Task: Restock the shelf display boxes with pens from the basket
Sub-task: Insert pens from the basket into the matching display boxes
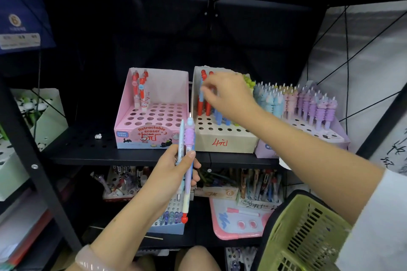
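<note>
Three display boxes stand on the black shelf: a pink box [154, 136] holding a few red-topped pens [141, 89], a tan cardboard box [224, 143] marked in red with red and blue pens [203, 103], and a lilac box [267, 149] packed with pastel pens [308, 103]. My right hand [229, 94] reaches over the tan box and its fingers pinch the top of a pen standing there. My left hand [174, 171] grips a small bundle of pens [188, 145], blue and purple, upright below the shelf edge. The green basket [304, 235] hangs at lower right.
The black perforated shelf [88, 143] has bare surface left of the pink box, with a small white scrap [98, 136] on it. A green-white box [44, 116] stands far left. Lower shelves hold more pen boxes [257, 187] and a pink board [237, 220]. A black upright post [33, 160] stands left.
</note>
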The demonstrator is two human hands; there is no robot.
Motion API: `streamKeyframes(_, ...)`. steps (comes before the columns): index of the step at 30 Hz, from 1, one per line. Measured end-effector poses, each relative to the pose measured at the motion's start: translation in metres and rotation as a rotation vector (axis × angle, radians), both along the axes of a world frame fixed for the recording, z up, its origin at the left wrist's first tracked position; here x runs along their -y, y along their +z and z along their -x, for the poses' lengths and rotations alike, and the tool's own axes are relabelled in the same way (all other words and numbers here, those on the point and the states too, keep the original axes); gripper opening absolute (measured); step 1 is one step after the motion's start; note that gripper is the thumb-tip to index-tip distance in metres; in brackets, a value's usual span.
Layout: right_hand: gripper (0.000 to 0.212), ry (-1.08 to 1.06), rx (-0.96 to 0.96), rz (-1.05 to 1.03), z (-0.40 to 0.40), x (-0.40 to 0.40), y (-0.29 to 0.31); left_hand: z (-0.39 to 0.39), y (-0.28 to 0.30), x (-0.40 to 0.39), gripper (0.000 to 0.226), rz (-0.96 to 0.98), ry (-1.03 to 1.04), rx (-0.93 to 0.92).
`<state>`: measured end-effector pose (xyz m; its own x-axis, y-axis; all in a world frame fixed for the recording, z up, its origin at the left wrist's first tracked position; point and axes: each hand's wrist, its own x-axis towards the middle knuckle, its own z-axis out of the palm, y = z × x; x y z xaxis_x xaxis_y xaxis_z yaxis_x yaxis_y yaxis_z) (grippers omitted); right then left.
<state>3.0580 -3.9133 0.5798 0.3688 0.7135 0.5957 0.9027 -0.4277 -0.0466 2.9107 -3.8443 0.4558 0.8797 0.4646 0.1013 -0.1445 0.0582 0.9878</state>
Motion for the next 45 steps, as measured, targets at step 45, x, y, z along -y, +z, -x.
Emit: streamKeyframes(45, 0.031, -0.598, -0.306, -0.182, -0.120, 0.203, -0.042, -0.085, 0.018, 0.091, 0.015, -0.001, -0.122, 0.003)
